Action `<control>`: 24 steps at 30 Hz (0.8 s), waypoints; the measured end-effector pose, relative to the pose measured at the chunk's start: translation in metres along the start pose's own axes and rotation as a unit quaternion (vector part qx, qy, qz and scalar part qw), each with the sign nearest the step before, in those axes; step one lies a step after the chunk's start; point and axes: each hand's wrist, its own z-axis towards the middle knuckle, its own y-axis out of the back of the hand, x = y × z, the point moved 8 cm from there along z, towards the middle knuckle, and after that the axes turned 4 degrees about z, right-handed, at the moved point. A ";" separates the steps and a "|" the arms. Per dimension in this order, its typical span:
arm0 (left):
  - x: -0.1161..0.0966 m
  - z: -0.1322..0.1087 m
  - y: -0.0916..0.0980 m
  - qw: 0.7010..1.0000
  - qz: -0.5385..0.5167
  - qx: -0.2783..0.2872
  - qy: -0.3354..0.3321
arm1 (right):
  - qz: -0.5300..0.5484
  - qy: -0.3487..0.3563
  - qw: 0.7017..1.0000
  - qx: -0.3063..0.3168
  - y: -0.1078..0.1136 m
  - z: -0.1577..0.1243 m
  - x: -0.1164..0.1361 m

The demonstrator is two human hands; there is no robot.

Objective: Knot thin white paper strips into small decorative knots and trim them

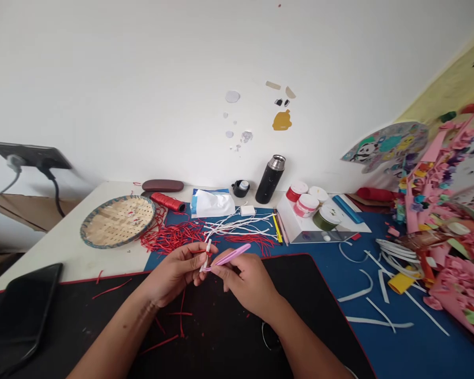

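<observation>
Right now your left hand pinches a white strip over the black mat; your right hand is closed around a pink tool touching it. Behind, the woven basket holds tiny scraps.

At ten o'clock on the desk sits a woven basket, a red thread spool at eleven; a black flask stands at twelve, paint jars at one, a dark phone at eight.
</observation>
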 end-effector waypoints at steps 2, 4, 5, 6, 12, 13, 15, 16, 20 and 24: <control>-0.002 -0.001 0.000 1.000 0.018 -0.001 0.000 | 0.033 -0.043 0.999 0.004 -0.001 -0.001 -0.009; -0.003 -0.002 -0.001 0.999 0.036 -0.003 0.003 | 0.078 -0.082 0.994 0.011 -0.003 -0.001 -0.018; -0.004 -0.002 0.000 0.999 0.047 -0.008 0.005 | 0.106 -0.101 0.989 0.014 -0.005 -0.001 -0.022; -0.005 -0.003 -0.001 0.998 0.061 -0.010 0.006 | 0.134 -0.120 0.983 0.019 -0.006 -0.001 -0.025; -0.011 -0.006 -0.001 0.988 0.152 -0.030 0.004 | 0.208 -0.207 0.955 0.050 -0.014 -0.002 -0.040; -0.011 -0.007 -0.001 0.986 0.161 -0.032 0.008 | 0.211 -0.218 0.951 0.057 -0.014 -0.002 -0.042; -0.011 -0.008 -0.003 0.983 0.177 -0.029 0.024 | 0.223 -0.235 0.943 0.075 -0.016 -0.003 -0.044; -0.011 -0.009 -0.005 0.982 0.184 -0.026 0.032 | 0.232 -0.240 0.939 0.083 -0.017 -0.004 -0.045; -0.014 -0.011 -0.010 0.975 0.216 -0.018 0.047 | 0.261 -0.250 0.927 0.099 -0.020 -0.004 -0.048; -0.014 -0.012 -0.012 0.971 0.237 -0.004 0.041 | 0.264 -0.251 0.926 0.101 -0.021 -0.004 -0.051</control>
